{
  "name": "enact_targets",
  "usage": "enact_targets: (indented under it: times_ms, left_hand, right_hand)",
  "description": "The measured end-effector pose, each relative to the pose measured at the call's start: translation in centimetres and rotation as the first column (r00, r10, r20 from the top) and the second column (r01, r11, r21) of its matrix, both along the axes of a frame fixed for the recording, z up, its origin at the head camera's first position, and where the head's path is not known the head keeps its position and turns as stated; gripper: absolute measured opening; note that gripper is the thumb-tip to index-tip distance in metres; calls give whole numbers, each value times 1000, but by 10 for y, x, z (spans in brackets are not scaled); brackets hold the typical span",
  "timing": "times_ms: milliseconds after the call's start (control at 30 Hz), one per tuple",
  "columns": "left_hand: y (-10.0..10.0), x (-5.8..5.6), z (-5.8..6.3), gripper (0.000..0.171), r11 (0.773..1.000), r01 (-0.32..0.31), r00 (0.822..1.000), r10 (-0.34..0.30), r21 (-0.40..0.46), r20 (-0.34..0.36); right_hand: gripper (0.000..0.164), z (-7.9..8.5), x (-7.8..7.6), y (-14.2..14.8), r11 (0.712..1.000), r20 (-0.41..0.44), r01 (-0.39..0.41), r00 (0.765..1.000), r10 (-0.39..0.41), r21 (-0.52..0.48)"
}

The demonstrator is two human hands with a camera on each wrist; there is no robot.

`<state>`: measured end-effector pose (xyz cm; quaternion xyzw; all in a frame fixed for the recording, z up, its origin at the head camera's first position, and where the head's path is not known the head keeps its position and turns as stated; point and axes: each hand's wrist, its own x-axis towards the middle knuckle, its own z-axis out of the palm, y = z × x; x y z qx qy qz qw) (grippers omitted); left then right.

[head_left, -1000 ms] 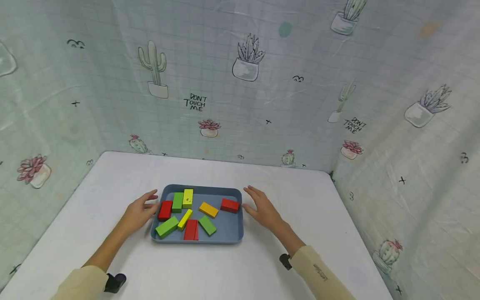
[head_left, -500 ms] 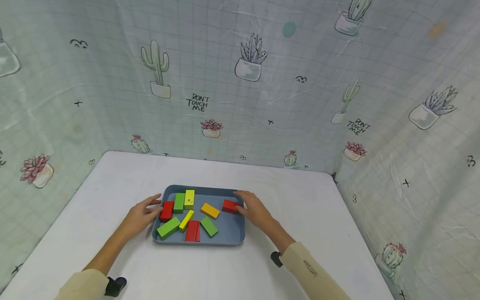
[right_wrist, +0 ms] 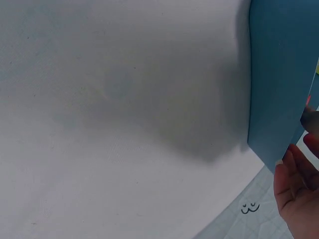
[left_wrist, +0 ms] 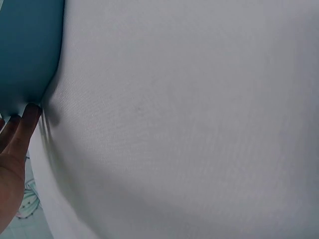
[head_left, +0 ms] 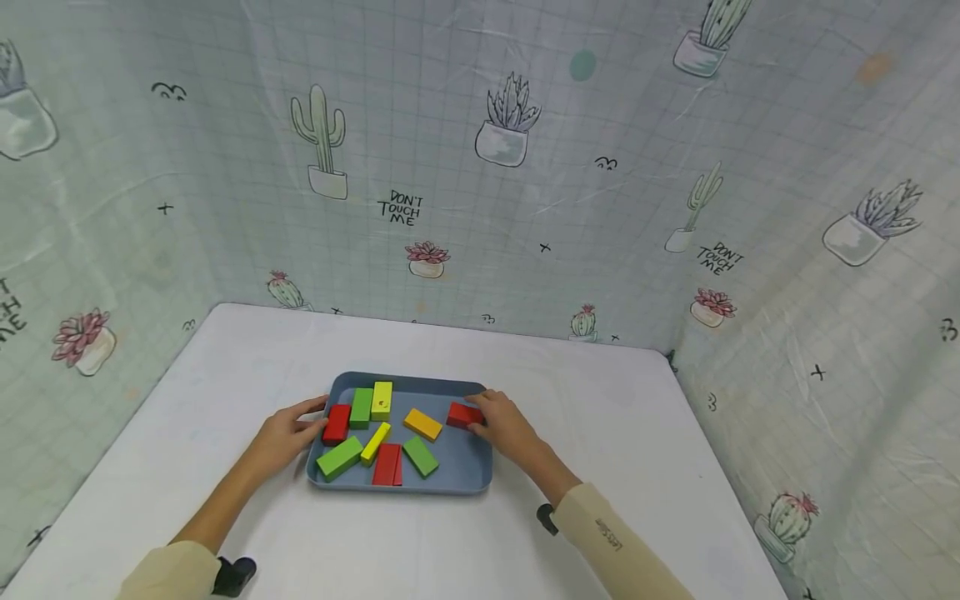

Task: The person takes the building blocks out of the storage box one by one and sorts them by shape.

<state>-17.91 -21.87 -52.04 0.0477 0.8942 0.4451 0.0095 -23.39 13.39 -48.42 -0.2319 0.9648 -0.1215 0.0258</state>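
A blue-grey tray (head_left: 459, 467) on the white table holds several wooden blocks. My right hand (head_left: 510, 425) reaches over its right rim, thumb and forefinger on either side of a red block (head_left: 459, 414). In the right wrist view, the right hand's thumb (right_wrist: 310, 119) lies over the rim while other fingers sit outside the tray's wall (right_wrist: 279, 84). At the opposite end, my left hand (head_left: 277, 437) has its fingers fairly straight at the left rim, beside another red block (head_left: 337, 423). The left wrist view shows these fingertips against the tray's outside (left_wrist: 35, 55).
Also in the tray are an orange block (head_left: 423, 424), green blocks such as the one near the middle (head_left: 421, 457), a thin yellow block (head_left: 376, 443) and a larger yellow one (head_left: 382, 400). A patterned curtain (head_left: 465, 192) hangs around the white table (head_left: 570, 392).
My right hand has moved left over the tray's rim and onto the red block. My left hand has edged closer to the left rim. The blocks keep their places in the tray.
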Motion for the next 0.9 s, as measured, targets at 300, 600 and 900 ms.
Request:
enact_targets:
  times_ms: [300, 600, 900]
  left_hand:
    - [1, 1, 1, 50, 1000, 1, 1000, -1, 7, 8]
    - [0, 1, 0, 50, 1000, 2, 1000, -3, 27, 16]
    - [0, 2, 0, 50, 1000, 2, 1000, -2, 25, 16]
  right_hand:
    - [49, -1, 3, 0, 999, -16, -23, 1000, 23, 35]
    - [47, -1, 6, -4, 997, -31, -22, 999, 24, 73]
    - [50, -2, 8, -10, 997, -6, -29, 1000, 30, 68]
